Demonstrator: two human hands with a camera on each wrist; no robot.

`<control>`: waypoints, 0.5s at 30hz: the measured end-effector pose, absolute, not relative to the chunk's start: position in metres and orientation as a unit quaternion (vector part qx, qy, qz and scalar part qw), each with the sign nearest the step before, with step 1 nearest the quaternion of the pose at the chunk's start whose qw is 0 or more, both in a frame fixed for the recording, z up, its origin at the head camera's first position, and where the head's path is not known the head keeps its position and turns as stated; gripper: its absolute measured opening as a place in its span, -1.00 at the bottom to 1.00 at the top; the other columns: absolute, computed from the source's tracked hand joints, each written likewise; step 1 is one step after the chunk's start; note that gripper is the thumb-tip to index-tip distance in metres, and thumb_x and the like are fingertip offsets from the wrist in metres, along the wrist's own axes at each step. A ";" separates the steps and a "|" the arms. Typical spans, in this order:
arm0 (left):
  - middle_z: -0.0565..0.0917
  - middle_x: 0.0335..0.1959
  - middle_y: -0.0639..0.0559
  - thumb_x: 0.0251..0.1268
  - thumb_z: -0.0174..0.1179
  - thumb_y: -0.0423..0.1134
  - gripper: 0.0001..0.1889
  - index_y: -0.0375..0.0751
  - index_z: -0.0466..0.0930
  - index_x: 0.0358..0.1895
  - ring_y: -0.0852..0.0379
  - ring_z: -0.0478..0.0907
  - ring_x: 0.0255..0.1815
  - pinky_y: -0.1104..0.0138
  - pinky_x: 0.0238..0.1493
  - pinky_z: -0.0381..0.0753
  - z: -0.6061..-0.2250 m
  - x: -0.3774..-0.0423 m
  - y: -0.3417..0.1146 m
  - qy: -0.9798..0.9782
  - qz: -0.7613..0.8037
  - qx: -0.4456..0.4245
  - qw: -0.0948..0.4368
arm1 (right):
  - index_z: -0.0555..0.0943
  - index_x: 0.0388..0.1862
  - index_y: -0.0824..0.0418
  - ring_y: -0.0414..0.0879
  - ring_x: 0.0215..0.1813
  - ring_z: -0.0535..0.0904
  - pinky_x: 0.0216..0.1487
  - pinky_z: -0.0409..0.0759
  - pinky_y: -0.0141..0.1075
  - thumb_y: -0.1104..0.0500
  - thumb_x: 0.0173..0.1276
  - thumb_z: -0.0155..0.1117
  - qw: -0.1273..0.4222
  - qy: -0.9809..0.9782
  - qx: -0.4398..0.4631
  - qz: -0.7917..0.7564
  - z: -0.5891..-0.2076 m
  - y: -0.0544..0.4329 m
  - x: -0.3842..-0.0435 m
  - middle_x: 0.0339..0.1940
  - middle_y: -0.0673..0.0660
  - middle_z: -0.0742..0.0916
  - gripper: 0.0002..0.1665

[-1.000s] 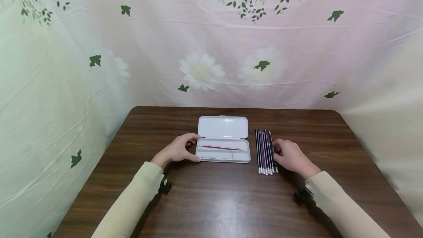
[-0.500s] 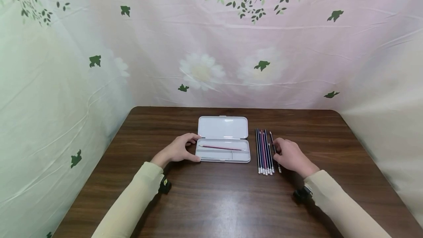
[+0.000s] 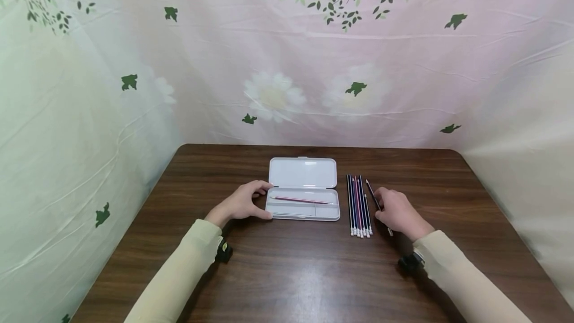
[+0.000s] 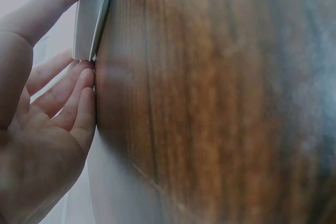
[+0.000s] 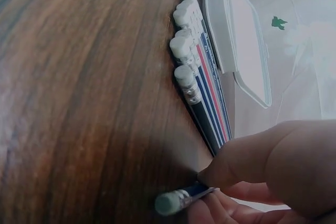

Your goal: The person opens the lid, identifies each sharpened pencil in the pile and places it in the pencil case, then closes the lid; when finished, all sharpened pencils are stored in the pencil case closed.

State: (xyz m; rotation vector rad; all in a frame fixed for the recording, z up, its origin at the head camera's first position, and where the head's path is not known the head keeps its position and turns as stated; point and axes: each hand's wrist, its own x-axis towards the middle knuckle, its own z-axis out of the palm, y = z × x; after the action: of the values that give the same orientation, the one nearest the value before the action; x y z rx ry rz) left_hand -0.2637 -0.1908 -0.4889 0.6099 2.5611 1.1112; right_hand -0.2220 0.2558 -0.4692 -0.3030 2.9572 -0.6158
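Note:
An open white pencil case [image 3: 327, 219] lies on the table, its lid [image 3: 302, 172] folded back. My left hand [image 3: 242, 201] holds its left end, thumb at the front corner and fingers by the rear one. Inside the long compartment lies a red pencil [image 3: 301, 200]. To the case's right, several dark and red pencils [image 3: 357, 208] lie side by side, erasers toward me. My right hand [image 3: 398, 214] pinches a dark pencil [image 3: 371, 192] between thumb and fingers, slanted and apart from that row. Its white eraser [image 5: 168, 203] end shows below the fingers in the right wrist view.
The dark wooden table [image 3: 296, 273] has rounded far corners. A printed fabric backdrop [image 3: 314, 54] with leaves and flowers hangs behind it and along both sides. Each wrist carries a small black device, such as the right one [image 3: 410, 263].
The right hand has drawn one dark pencil away from the row, and its eraser end has swung to the right. The left hand and the case stay put.

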 end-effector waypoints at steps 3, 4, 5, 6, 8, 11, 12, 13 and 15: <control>0.55 0.35 0.03 -0.01 0.70 -0.05 -0.13 -0.06 0.49 0.43 0.02 0.47 0.34 0.11 0.50 0.48 -0.489 -0.264 -0.191 0.887 0.386 0.211 0.141 | 0.55 0.14 0.52 0.10 -0.23 0.60 -0.26 0.69 -0.04 0.36 0.23 0.43 0.059 0.973 -0.093 -0.204 -0.469 0.257 -0.222 -0.23 0.30 0.69 -0.50; 0.55 0.35 0.03 -0.01 0.70 -0.05 -0.13 -0.06 0.49 0.43 0.02 0.47 0.34 0.11 0.50 0.48 -0.489 -0.264 -0.191 0.887 0.386 0.211 0.141 | 0.56 0.13 0.52 0.09 -0.24 0.60 -0.27 0.69 -0.05 0.36 0.24 0.44 0.059 0.973 -0.093 -0.204 -0.468 0.258 -0.222 -0.23 0.29 0.69 -0.50; 0.55 0.35 0.03 -0.01 0.70 -0.05 -0.13 -0.06 0.49 0.43 0.02 0.47 0.34 0.11 0.50 0.48 -0.489 -0.264 -0.191 0.887 0.386 0.212 0.141 | 0.56 0.11 0.53 0.09 -0.26 0.59 -0.29 0.69 -0.06 0.35 0.24 0.44 0.060 0.973 -0.093 -0.204 -0.468 0.259 -0.222 -0.25 0.29 0.69 -0.51; 0.55 0.35 0.04 -0.01 0.70 -0.05 -0.13 -0.06 0.49 0.43 0.02 0.47 0.34 0.11 0.50 0.48 -0.490 -0.264 -0.191 0.887 0.385 0.212 0.142 | 0.57 0.10 0.52 0.08 -0.26 0.59 -0.29 0.68 -0.07 0.35 0.23 0.45 0.059 0.973 -0.092 -0.203 -0.467 0.260 -0.222 -0.25 0.28 0.69 -0.52; 0.55 0.35 0.03 -0.01 0.70 -0.05 -0.13 -0.06 0.49 0.43 0.02 0.47 0.34 0.11 0.50 0.47 -0.490 -0.264 -0.191 0.887 0.385 0.211 0.143 | 0.58 0.08 0.52 0.07 -0.27 0.60 -0.28 0.69 -0.07 0.33 0.24 0.46 0.057 0.974 -0.091 -0.201 -0.465 0.262 -0.221 -0.26 0.27 0.70 -0.54; 0.55 0.35 0.03 -0.01 0.70 -0.05 -0.13 -0.05 0.49 0.43 0.02 0.47 0.34 0.11 0.50 0.47 -0.490 -0.264 -0.191 0.887 0.385 0.210 0.144 | 0.60 0.05 0.53 0.10 -0.24 0.61 -0.22 0.70 0.01 0.32 0.24 0.46 0.053 0.975 -0.093 -0.196 -0.460 0.265 -0.220 -0.23 0.31 0.72 -0.56; 0.55 0.35 0.03 -0.01 0.70 -0.04 -0.13 -0.04 0.49 0.43 0.02 0.47 0.35 0.11 0.50 0.47 -0.490 -0.264 -0.191 0.888 0.385 0.209 0.143 | 0.61 0.04 0.52 0.11 -0.21 0.62 -0.19 0.71 0.03 0.31 0.25 0.46 0.050 0.975 -0.093 -0.195 -0.459 0.265 -0.219 -0.21 0.31 0.72 -0.57; 0.55 0.35 0.03 -0.01 0.70 -0.04 -0.13 -0.04 0.50 0.43 0.02 0.47 0.35 0.11 0.50 0.47 -0.490 -0.264 -0.191 0.887 0.385 0.208 0.143 | 0.62 0.05 0.52 0.12 -0.20 0.63 -0.17 0.71 0.05 0.31 0.26 0.46 0.048 0.975 -0.094 -0.195 -0.458 0.266 -0.219 -0.19 0.33 0.72 -0.57; 0.55 0.35 0.03 -0.01 0.70 -0.04 -0.14 -0.03 0.50 0.43 0.02 0.47 0.35 0.10 0.50 0.47 -0.490 -0.264 -0.191 0.887 0.386 0.208 0.143 | 0.62 0.04 0.49 0.13 -0.18 0.63 -0.16 0.71 0.06 0.31 0.26 0.45 0.040 0.975 -0.097 -0.198 -0.455 0.266 -0.219 -0.17 0.33 0.73 -0.59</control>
State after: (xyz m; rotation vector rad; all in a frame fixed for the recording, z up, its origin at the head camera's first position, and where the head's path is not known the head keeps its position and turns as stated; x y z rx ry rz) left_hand -0.2640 -0.1913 -0.4896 0.6006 2.5593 1.1137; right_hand -0.2191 0.2664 -0.4551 -0.2978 2.9852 -0.6061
